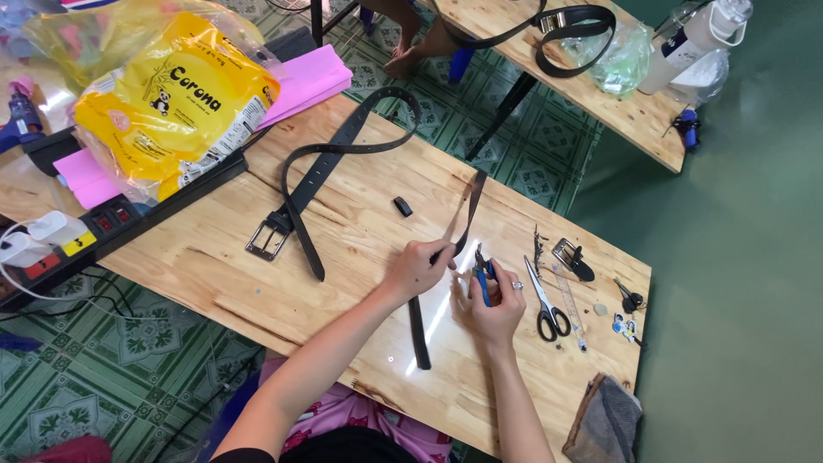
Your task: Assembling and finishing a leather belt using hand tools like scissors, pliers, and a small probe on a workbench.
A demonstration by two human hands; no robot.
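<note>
At the far left, a black power strip (103, 225) lies along the edge of the wooden worktop (360, 343). A white plug (34, 236) sits in it. Next to that is a big yellow bag in clear plastic (176, 99), resting on pink paper (313, 77).

Near the middle, a long black belt with a silver buckle (296, 206) lies in a loop on the worktop. A small black loop piece (403, 206) lies by itself, just to the right of it.

Then come the hands. The left hand (416, 270) is pinching a thin black strap (459, 227). The strap goes up from the fingers and also runs down flat on the worktop toward the person. The right hand (493, 304) is closed around small pliers with blue handles (483, 274), and the tip of the pliers is right by the strap.

To the right of the hands lie black scissors (549, 309), a clear ruler (570, 304) and a silver buckle piece (570, 257). A folded grey cloth (604, 420) sits at the right corner.

At the top right is another worktop (634, 116) with a black belt (570, 30) and a white bottle (690, 39) on it.
</note>
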